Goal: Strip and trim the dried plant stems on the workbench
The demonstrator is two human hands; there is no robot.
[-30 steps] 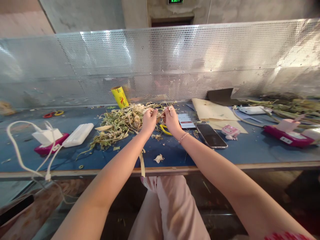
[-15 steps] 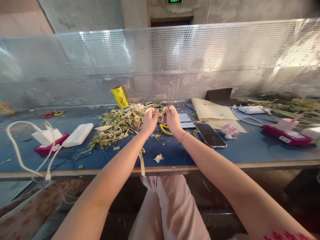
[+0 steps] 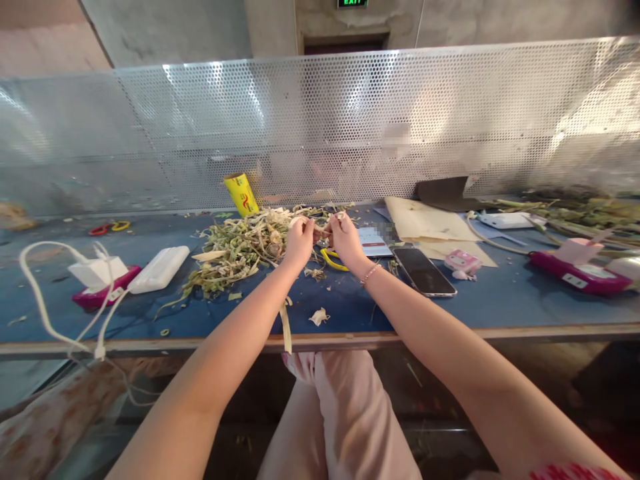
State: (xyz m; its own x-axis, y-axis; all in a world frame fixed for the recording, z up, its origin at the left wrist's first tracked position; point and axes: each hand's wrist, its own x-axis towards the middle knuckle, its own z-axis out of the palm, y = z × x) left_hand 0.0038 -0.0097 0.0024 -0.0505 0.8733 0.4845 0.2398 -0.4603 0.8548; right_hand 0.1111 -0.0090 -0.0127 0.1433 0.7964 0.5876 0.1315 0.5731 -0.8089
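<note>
My left hand [image 3: 300, 241] and my right hand [image 3: 346, 241] are close together above the table, fingers pinched. Between them is a small pale piece of dried plant [image 3: 323, 230], partly hidden by the fingers. Left of my hands, and partly behind the left one, lies a heap of dried stalks and leaves [image 3: 235, 247], green to straw-coloured. A yellow curved handle [image 3: 332, 261] shows beneath my right hand. Near the table's front edge lie a pale husk scrap [image 3: 319, 317] and a flat strip [image 3: 286, 328] that hangs over the edge.
Behind the heap leans a yellow tube [image 3: 241, 195]. To the right lie a phone [image 3: 425, 271], a pink case [image 3: 463, 263], brown paper [image 3: 430, 220] and a magenta power strip [image 3: 580, 272]. At left are a white power bank [image 3: 159, 270] and cables. A perforated metal screen [image 3: 330, 127] stands behind.
The right hand has turned slightly, and the fingers of both hands have shifted a little on the plant piece. The whole view has moved slightly; the table items stay put.
</note>
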